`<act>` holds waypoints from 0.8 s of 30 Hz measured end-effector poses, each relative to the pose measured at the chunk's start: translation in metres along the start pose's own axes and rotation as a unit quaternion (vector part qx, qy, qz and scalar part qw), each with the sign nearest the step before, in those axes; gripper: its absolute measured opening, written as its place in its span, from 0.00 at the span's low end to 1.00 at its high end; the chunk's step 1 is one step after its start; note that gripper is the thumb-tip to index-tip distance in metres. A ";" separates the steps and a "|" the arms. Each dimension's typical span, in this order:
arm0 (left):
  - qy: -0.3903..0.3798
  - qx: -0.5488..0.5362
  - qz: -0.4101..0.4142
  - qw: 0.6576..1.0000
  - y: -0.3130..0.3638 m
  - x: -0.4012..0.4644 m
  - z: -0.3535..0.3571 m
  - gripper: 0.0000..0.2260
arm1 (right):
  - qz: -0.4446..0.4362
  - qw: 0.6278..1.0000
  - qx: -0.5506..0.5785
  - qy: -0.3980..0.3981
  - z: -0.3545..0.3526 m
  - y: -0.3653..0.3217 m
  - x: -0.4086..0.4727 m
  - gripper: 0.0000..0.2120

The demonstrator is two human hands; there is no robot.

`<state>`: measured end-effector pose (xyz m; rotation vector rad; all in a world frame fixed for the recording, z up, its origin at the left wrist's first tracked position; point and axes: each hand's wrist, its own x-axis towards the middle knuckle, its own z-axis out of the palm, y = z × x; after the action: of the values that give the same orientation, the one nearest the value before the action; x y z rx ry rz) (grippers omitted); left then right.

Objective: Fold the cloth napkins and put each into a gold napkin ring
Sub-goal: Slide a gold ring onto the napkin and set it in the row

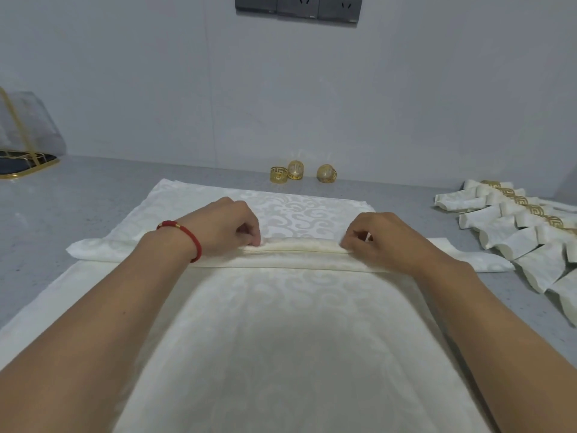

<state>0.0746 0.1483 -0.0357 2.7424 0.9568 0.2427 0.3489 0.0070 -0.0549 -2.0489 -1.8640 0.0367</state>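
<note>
A cream napkin [299,214] with a swirl pattern lies spread on the grey counter, on top of more cream cloth [281,339] that reaches the near edge. Across its middle runs a narrow folded pleat [299,249]. My left hand [228,225], with a red cord on the wrist, pinches the pleat's left part. My right hand [384,239] pinches its right part. Three gold napkin rings [278,174] [295,169] [326,173] stand by the wall behind the napkin.
Several folded napkins in gold rings [512,232] lie in a row at the right. A gold-framed stand [25,154] sits at the far left. The wall [281,104] rises behind the counter, with grey sockets [299,7] at the top.
</note>
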 end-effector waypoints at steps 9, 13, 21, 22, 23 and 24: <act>-0.017 0.089 -0.049 0.995 0.015 -0.003 0.002 0.06 | 0.009 0.999 0.050 -0.011 -0.003 -0.001 -0.004 0.05; -0.038 0.249 -0.025 0.967 0.038 -0.005 0.006 0.12 | -0.028 0.994 -0.060 -0.082 -0.012 -0.021 -0.004 0.07; -0.087 0.141 -0.052 0.985 0.039 -0.014 -0.009 0.04 | -0.021 0.994 -0.048 -0.095 -0.021 -0.028 -0.010 0.12; -0.055 0.137 -0.049 0.988 0.038 -0.013 -0.007 0.05 | -0.022 0.996 -0.033 -0.080 -0.017 -0.029 -0.009 0.12; -0.029 0.134 -0.048 0.989 0.039 -0.011 -0.004 0.06 | -0.022 0.997 -0.016 -0.074 -0.013 -0.029 -0.008 0.10; -0.011 0.133 -0.049 0.990 0.039 -0.010 -0.001 0.06 | -0.015 0.997 0.007 -0.073 -0.010 -0.027 -0.007 0.08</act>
<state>0.0895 0.1127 -0.0250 2.9162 1.1927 0.0719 0.3246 -0.0002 -0.0396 -2.0568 -1.9746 0.1969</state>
